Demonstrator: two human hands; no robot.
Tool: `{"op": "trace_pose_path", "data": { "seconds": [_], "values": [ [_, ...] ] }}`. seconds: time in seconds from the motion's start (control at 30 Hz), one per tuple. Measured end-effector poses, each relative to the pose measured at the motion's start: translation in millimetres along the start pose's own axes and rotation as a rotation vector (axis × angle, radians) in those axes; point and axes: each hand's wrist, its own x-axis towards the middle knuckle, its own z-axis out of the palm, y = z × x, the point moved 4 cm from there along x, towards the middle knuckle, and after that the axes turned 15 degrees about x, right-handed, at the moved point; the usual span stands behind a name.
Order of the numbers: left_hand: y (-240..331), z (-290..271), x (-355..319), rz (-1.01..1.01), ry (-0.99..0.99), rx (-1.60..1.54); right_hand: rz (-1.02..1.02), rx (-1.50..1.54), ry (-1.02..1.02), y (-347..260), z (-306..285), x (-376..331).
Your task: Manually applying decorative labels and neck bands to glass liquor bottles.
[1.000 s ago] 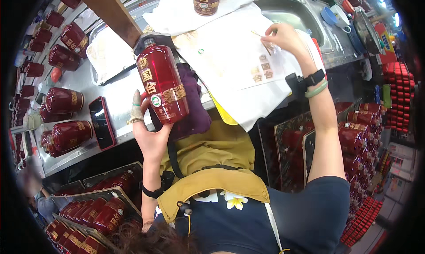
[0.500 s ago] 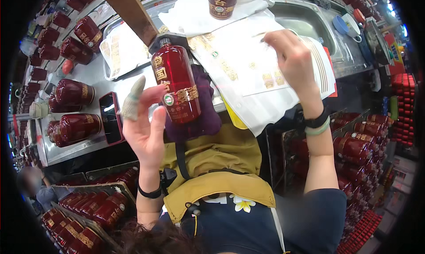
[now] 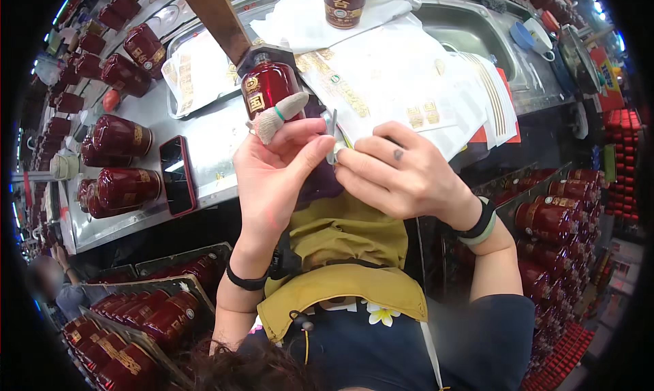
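Note:
My left hand (image 3: 272,176) and my right hand (image 3: 409,169) meet in front of a dark red bottle (image 3: 274,81) with gold lettering. A beige cloth finger cover (image 3: 278,116) with a green band sits on one left finger. The left thumb and a fingertip come together in a pinch; what lies between them is too small to name. A thin grey metal tool (image 3: 332,122) sticks up at my right fingertips, which are closed. The bottle rests on a purple cloth (image 3: 320,183), its neck toward a dark holder (image 3: 262,50); my left hand hides its lower part.
White decal sheets with gold marks (image 3: 402,71) cover the worktop, with another red bottle (image 3: 344,6) behind them. A phone (image 3: 177,176), a sink (image 3: 470,37) and a wooden post (image 3: 218,20) surround them. Crates of red bottles (image 3: 153,316) stand at lower left and right.
My right hand has come down and left from the decal sheets to meet my left hand. The left hand has moved right across the bottle, its thumb and finger now pinching.

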Motion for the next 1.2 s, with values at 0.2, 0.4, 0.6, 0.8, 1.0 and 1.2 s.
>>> {"op": "trace_pose_path", "data": {
  "seconds": [0.2,0.4,0.6,0.8,1.0,1.2],
  "values": [
    [-0.9,2.6,-10.8,0.103,0.034,0.02,0.048,0.002,-0.082,-15.7,2.2,-9.4],
    [1.3,1.7,-19.2,0.33,0.176,0.169,0.18,0.068,-0.136,-22.5,-2.2,-22.0],
    [-1.8,-0.1,-31.0,0.389,0.041,0.208,0.65,0.421,0.275,-11.8,-22.3,-18.1],
    [-6.2,-2.7,-46.2,0.42,-0.046,-0.001,0.98,0.946,0.033,-25.9,18.9,-11.6],
    [-20.4,-12.8,-46.1,0.165,0.007,-0.327,0.978,0.985,0.063,-25.8,32.7,-25.5],
    [-28.9,-13.9,-42.7,0.007,0.005,-0.534,1.02,0.925,0.039,-27.5,32.4,-38.1]
  ]
}}
